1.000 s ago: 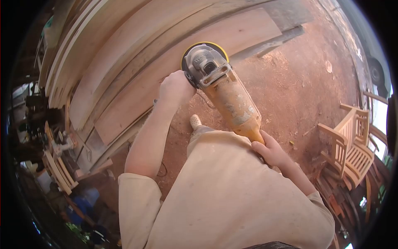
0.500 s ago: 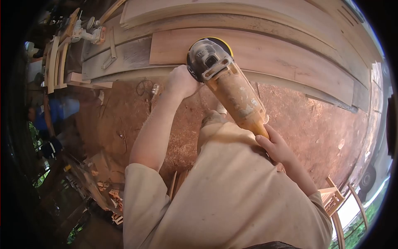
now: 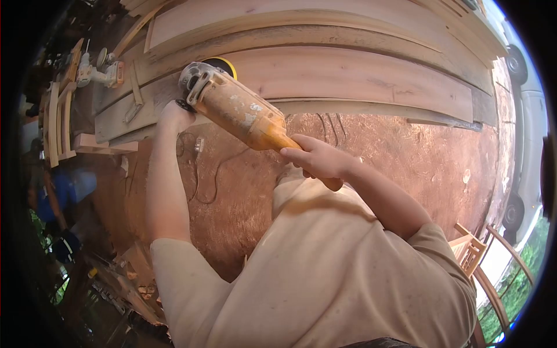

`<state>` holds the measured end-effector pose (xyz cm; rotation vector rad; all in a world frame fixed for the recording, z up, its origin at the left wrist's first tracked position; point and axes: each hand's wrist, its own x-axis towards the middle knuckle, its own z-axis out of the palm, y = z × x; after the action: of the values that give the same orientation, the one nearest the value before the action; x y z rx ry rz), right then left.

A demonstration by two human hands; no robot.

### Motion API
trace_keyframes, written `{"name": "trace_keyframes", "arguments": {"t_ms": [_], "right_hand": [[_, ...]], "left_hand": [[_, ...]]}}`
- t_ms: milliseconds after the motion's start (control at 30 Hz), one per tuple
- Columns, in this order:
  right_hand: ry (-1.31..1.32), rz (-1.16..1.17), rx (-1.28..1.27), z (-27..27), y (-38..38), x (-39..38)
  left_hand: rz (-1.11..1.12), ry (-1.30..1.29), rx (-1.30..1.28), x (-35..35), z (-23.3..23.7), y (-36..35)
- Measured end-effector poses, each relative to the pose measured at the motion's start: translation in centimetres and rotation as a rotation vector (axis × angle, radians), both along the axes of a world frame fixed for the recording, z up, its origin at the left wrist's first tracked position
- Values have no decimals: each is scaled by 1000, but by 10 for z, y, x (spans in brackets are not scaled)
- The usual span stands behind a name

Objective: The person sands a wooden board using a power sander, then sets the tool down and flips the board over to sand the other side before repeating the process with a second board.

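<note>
Together, two grips (image 3: 177, 116) (image 3: 316, 156), holding one sander (image 3: 232, 110)

Sander (image 3: 235, 109) at left end of board (image 3: 360, 75); drill (image 3: 98, 75) farther left.

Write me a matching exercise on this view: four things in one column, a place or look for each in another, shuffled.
Things:
1. Left hand
2. Right hand
3. Disc
4. Cordless drill

Places or looks:
A. Near the left end of the boards
B. Wrapped around the rear grip of the power tool
C. Closed beside the tool's metal head
D. Yellow-edged, partly hidden by the tool

Right pairs: 1-C; 2-B; 3-D; 4-A
</note>
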<state>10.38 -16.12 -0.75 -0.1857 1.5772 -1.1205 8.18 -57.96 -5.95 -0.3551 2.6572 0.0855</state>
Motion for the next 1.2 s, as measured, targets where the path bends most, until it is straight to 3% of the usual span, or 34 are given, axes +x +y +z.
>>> {"name": "trace_keyframes", "arguments": {"t_ms": [100,200,333,567,800,967,1100,1200], "right_hand": [[167,58,34,7,8,-6],[290,58,76,-4,46,8],[176,-3,211,21,128,23],[122,-198,324,41,269,48],[-14,-420,345,38,387,75],[-24,-570,453,53,436,75],[-41,-683,383,48,476,83],[28,-705,390,42,497,92]], "left_hand": [[-78,25,77,0,3,8],[-41,72,316,2,22,60],[103,12,530,1,31,153],[122,-78,493,-15,42,321],[-70,-244,373,-66,58,472],[-128,-273,367,-88,70,546],[-163,-302,392,-101,85,598],[-279,-242,380,-109,62,624]]}}
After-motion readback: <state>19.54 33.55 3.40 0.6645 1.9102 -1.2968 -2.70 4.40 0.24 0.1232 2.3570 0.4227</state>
